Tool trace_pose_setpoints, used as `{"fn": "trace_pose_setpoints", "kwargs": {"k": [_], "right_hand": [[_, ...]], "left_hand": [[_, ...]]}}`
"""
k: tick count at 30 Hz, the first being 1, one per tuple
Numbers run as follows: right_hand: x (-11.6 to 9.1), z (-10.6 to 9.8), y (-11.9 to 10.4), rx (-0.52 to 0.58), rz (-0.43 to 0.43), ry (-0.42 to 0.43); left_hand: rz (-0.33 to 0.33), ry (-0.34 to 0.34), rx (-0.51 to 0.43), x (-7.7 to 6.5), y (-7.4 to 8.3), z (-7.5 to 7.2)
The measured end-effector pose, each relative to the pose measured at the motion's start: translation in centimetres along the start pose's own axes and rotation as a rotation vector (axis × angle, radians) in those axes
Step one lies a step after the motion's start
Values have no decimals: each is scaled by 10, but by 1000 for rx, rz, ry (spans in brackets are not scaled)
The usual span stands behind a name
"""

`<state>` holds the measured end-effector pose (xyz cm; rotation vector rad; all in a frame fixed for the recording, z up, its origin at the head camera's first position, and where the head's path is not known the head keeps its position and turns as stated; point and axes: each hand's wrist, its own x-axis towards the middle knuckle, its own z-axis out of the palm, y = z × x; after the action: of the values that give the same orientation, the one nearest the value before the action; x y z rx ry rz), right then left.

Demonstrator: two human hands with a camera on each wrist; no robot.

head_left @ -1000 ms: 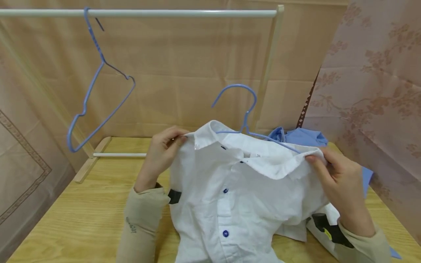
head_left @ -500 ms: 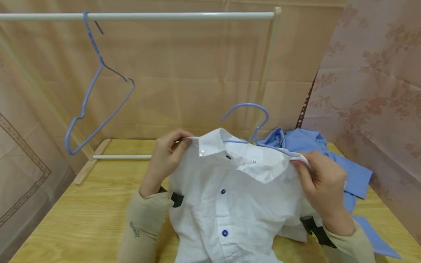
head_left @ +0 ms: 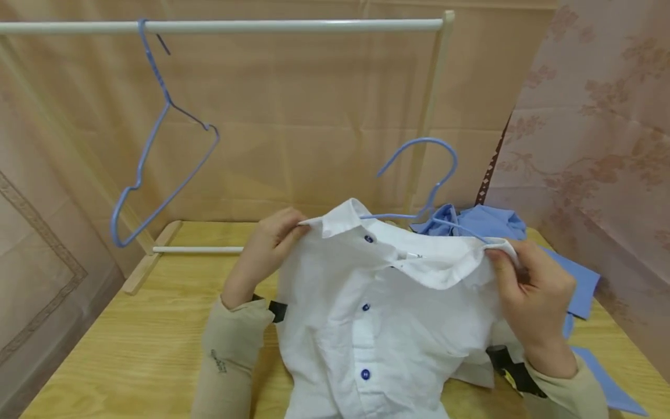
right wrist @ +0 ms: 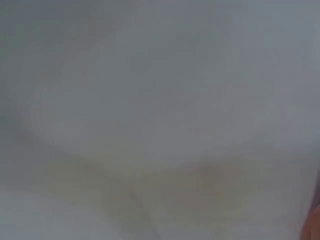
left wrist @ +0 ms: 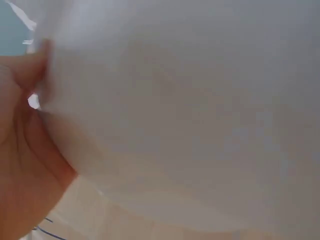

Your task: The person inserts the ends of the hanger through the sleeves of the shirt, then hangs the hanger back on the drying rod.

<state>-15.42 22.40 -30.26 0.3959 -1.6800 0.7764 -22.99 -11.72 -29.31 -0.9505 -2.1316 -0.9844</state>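
Observation:
A white button-up shirt with dark blue buttons is held up over the table. My left hand pinches its shoulder on the left, just outside the collar. On the other side my right hand grips the shoulder fabric beside the collar. A blue hanger sits in the neck opening, hook upward and tilted; its lower part is hidden inside the shirt. Whether the right fingers also press on the hanger's arm cannot be seen. White cloth fills most of the left wrist view, and blurred cloth the right.
A second blue hanger hangs from the white rail of a rack at the back left. Crumpled blue clothing lies on the wooden table at the right, behind and beside the right hand.
The hanger's hook first dipped and shifted right, then rose and moved further right. My right hand went left, then back right with the shoulder fabric. The left hand keeps its pinch.

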Motion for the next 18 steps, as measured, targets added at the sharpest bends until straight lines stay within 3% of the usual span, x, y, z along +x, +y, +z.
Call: {"fn": "trace_pose_setpoints", "kwargs": {"k": [4, 12, 15, 18], "right_hand": [[2, -2, 0, -41, -22, -100], [11, -11, 12, -142, -184, -267], [10, -13, 16, -148, -197, -295], [7, -9, 17, -132, -197, -263]], "left_hand": [[-22, 74, -9, 1, -9, 3], [-142, 283, -114, -1, -23, -4], [-159, 332, -131, -1, -27, -6], [-164, 367, -136, 1, -30, -4]]}}
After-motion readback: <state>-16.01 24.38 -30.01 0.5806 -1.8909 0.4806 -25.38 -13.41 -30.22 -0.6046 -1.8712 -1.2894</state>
